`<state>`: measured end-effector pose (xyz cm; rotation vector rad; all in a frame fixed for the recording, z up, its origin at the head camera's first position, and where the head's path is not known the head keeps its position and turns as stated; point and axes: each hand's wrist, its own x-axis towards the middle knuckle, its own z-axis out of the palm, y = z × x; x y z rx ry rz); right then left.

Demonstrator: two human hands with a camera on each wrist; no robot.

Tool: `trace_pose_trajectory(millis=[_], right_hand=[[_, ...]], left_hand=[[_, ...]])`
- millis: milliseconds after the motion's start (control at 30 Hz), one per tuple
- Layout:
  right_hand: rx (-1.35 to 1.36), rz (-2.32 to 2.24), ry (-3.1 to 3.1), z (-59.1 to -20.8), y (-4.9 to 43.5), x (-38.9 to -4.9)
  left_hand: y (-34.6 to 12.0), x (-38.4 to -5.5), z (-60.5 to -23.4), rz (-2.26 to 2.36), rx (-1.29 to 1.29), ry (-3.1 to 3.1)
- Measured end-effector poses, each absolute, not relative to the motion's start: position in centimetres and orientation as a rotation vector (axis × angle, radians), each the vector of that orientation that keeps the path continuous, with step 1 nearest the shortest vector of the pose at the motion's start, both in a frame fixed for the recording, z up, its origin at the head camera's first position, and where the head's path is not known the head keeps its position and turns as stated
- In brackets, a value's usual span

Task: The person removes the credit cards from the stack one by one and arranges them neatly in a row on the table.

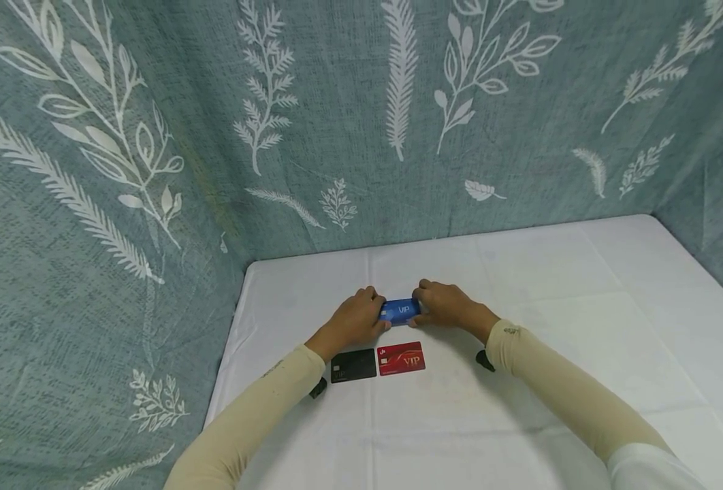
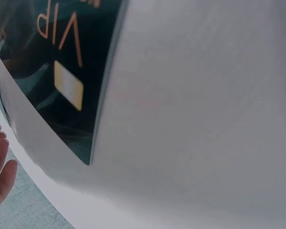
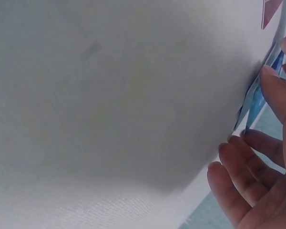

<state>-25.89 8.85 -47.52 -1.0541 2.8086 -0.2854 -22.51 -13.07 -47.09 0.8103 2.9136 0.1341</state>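
The blue card (image 1: 401,312) reads "VIP" in white.

Teal curtain (image 1: 337,88) with white leaf print behind white-covered table (image 1: 557,306)

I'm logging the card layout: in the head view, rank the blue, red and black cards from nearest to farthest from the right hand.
1. Blue card: its right end is held by the right hand.
2. Red card: on the wearer's side of the blue card.
3. Black card: farthest, to the left of the red card.
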Motion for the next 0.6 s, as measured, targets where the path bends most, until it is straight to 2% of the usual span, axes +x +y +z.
trace_pose_trajectory(millis=[600], right_hand=[[-1.062, -0.308, 2.823, -47.28, 8.86, -25.40]], left_hand=[[-13.20, -22.01, -47.02, 0.116, 0.830, 2.936]])
